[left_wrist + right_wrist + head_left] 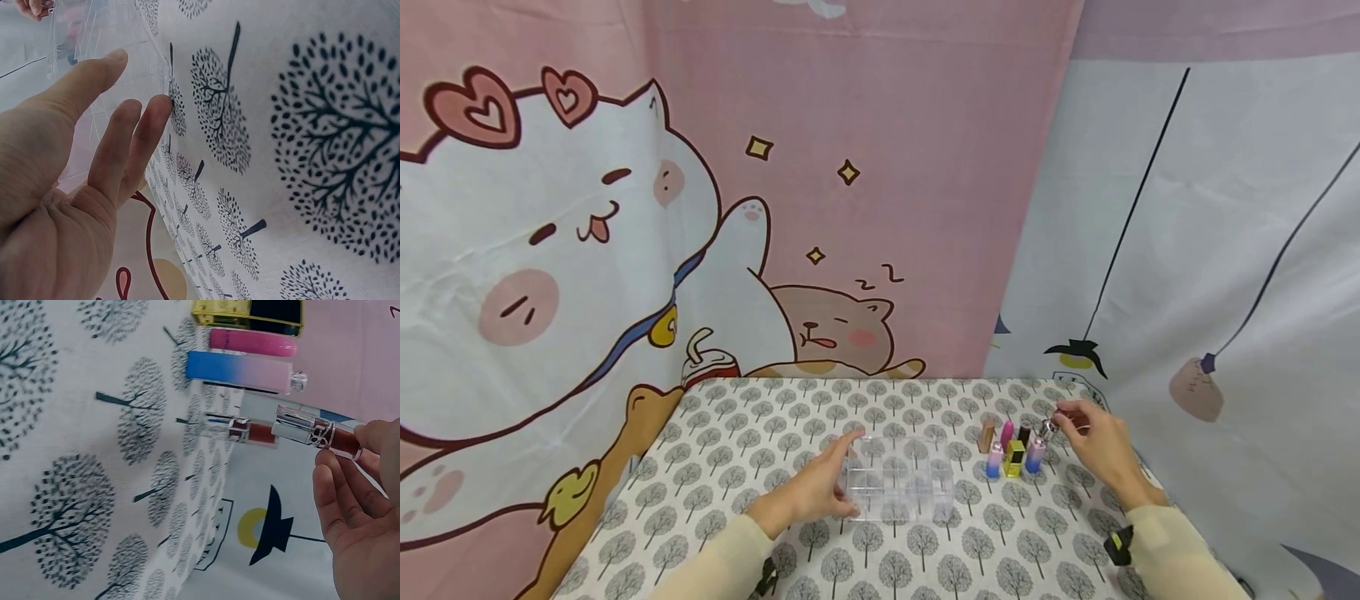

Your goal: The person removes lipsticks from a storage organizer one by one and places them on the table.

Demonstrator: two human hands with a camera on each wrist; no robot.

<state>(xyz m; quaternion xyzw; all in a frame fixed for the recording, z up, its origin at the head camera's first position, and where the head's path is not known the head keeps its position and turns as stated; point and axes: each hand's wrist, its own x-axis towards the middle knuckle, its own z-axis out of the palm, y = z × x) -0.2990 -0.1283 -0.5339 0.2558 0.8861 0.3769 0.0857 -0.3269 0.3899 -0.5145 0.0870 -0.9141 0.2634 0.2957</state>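
A clear plastic organizer [898,482] with several compartments sits on the table in the head view. My left hand [818,485] reaches to its left side, thumb and fingers spread along it; the left wrist view shows those fingers nearly straight. At the right, my right hand [1101,443] pinches a lip gloss tube [320,432] with a silver cap and dark red body between thumb and fingertips. Just beyond it in the right wrist view stands a similar lip gloss [255,433]. Beside that is a pink-to-blue lipstick tube [240,372] with a jewelled end.
The other cosmetics are grouped left of my right hand: a yellow-and-black bottle [1014,460], a magenta tube [1007,434], a brown tube [987,437] and a second pink-to-blue tube [995,462]. A tree-print cloth [722,483] covers the table, with patterned curtains [887,208] behind.
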